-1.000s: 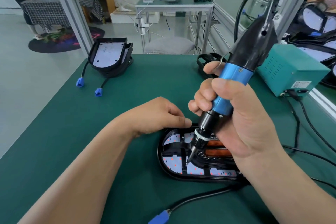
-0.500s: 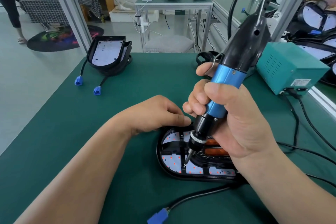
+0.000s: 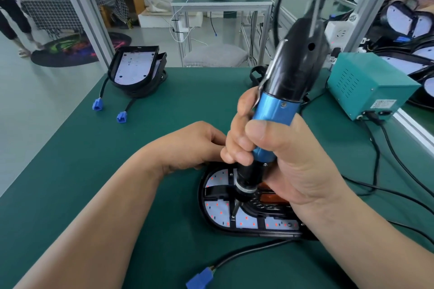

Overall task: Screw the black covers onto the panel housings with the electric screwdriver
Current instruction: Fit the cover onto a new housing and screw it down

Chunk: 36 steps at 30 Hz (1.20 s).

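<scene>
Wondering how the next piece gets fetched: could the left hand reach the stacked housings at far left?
Probably yes: only bare green mat lies between the left hand and the stacked housings, though it looks a stretch.

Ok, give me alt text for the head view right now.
The right hand grips a blue-and-black electric screwdriver, its bit down on the black cover of a panel housing on the green mat. The left hand rests at the housing's far edge; stacked housings and a teal power box sit farther back.

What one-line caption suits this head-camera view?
Right hand holds the electric screwdriver bit-down on a panel housing; left hand rests at its rim.
</scene>
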{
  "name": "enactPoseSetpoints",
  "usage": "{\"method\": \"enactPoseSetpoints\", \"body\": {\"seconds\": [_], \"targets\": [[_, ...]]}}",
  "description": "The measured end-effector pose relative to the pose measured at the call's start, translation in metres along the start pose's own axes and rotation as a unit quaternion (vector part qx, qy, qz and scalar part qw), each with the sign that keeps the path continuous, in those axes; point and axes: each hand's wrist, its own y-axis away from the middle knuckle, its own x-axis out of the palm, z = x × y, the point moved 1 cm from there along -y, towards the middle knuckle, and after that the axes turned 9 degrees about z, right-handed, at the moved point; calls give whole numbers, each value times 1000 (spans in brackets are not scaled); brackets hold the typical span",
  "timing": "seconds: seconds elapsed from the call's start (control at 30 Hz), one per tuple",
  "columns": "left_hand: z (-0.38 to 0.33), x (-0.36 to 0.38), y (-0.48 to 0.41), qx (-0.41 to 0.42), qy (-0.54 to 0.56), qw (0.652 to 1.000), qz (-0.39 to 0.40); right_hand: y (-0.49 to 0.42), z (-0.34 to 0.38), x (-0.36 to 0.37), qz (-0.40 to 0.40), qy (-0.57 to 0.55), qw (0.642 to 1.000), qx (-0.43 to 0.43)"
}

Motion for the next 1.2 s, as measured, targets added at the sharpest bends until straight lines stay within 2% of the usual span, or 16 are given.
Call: {"method": "enactPoseSetpoints", "body": {"seconds": [0.17,0.37,0.53,0.73,0.87,1.0,1.2], "targets": [[-2,1,2,7,-9,1000,-6,0,-1,-5,-4,27,1000,12],[2,1,1,8,2,1000,-2,2,-4,-2,22,16,998,-48],[9,-2,-3,33,4,999,22,0,3,-8,-37,-29,995,-92],[8,3,-6,22,-33,998,39,1,36,-43,-168,-38,977,-124],[7,7,-9,29,-56,997,41,10,56,-75,-244,-32,965,-94],[6,8,-9,26,-81,996,37,26,66,-106,-302,-19,953,-28],[7,8,-10,37,-100,993,43,39,57,-137,-354,-20,933,57]]}}
